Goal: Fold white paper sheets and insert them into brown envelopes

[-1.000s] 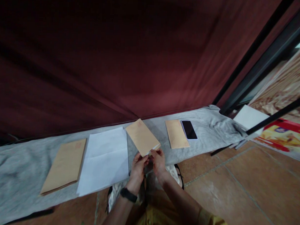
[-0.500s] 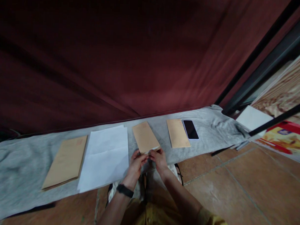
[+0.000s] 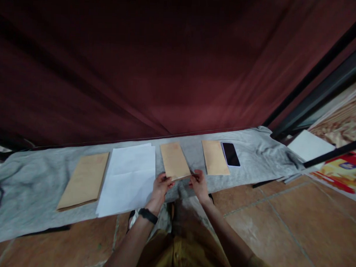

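Both hands grip the near end of a tan envelope (image 3: 174, 160). The left hand (image 3: 161, 184), with a dark watch (image 3: 147, 215) on its wrist, has its fingers curled round the near left corner. The right hand (image 3: 199, 181) pinches the near right corner between thumb and fingertips. The envelope points away from the person, its far end resting on a grey cloth (image 3: 33, 179). Whether the near end is lifted off the cloth cannot be told.

The cloth runs in a long strip over the tiled floor (image 3: 294, 223), along the foot of a dark red curtain (image 3: 168, 71). Just left of the envelope lies a sheet of white paper (image 3: 129, 178), close to the left hand but not touching it. Left of that, a larger brown envelope (image 3: 84, 181) lies beside the paper. To the right, apart from the held one, lies another tan envelope (image 3: 214, 157) with a black phone (image 3: 231, 154) against its right edge.
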Demonstrator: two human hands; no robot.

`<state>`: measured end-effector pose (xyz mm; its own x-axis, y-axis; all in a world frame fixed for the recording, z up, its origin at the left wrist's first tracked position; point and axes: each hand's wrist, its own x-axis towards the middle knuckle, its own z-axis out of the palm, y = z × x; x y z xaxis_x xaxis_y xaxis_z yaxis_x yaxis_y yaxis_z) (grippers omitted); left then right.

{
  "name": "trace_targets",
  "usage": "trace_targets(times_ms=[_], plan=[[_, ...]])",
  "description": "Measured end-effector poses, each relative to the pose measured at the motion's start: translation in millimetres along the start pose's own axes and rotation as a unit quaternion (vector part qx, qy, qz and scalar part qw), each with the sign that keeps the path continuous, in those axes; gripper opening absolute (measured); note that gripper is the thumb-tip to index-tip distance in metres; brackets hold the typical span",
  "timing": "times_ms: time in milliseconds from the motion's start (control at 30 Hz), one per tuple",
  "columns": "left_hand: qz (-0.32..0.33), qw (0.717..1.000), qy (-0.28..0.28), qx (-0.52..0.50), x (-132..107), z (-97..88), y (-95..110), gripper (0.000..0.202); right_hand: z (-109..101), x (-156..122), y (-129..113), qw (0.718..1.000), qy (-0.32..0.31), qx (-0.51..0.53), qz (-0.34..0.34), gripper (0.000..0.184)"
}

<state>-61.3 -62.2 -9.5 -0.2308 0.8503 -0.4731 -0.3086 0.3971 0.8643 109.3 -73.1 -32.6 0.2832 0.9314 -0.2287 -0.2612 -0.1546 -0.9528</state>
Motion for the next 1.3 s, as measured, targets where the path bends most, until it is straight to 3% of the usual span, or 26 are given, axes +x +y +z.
trace_targets(times_ms=[67, 167, 267, 367, 567, 767, 900, 1033, 1133, 1200, 1300], plan=[[0.003, 1.0, 0.002, 0.011, -0.1, -0.8, 0.5, 0.033, -8.8, -1.2, -6.1, 0.975, -0.016, -0.174, -0.137, 0.032], [0.007, 1.0, 0.008, 0.026, -0.5, -0.5, 1.8, 0.029, -13.6, -2.1, -15.0, 0.865, -0.128, -0.376, -0.305, 0.039], [0.011, 0.999, 0.013, 0.041, -1.5, 0.5, 3.3, 0.025, -12.1, -1.0, -16.3, 0.791, -0.229, -0.435, -0.364, 0.045], [0.017, 0.998, 0.013, 0.058, -2.7, 1.4, 4.0, 0.021, -10.9, 0.4, -10.1, 0.762, -0.267, -0.458, -0.373, 0.047], [0.031, 0.993, 0.022, 0.112, -1.9, 1.6, 2.4, 0.025, -14.1, 3.8, -0.6, 0.759, -0.273, -0.464, -0.366, 0.043], [0.044, 0.983, 0.04, 0.176, -4.5, -3.0, 3.3, 0.039, -16.6, 8.6, -1.3, 0.783, -0.273, -0.426, -0.361, 0.035], [0.113, 0.959, 0.071, 0.251, -16.7, -7.3, 1.4, 0.037, -15.6, 9.4, 1.3, 0.804, -0.251, -0.409, -0.351, 0.028], [0.254, 0.895, 0.069, 0.36, -31.9, -11.1, -6.7, 0.025, -13.5, 10.0, 3.2, 0.816, -0.241, -0.405, -0.334, 0.024], [0.362, 0.815, 0.015, 0.453, -35.9, -12.7, -14.0, 0.025, -11.5, 9.9, 3.1, 0.817, -0.231, -0.409, -0.334, 0.023], [0.399, 0.765, -0.009, 0.506, -34.0, -13.2, -17.4, 0.026, -10.1, 9.6, 2.7, 0.816, -0.224, -0.415, -0.335, 0.023], [0.406, 0.726, -0.023, 0.555, -28.2, -13.5, -18.7, 0.025, -8.6, 9.1, 2.1, 0.81, -0.217, -0.429, -0.335, 0.023]])
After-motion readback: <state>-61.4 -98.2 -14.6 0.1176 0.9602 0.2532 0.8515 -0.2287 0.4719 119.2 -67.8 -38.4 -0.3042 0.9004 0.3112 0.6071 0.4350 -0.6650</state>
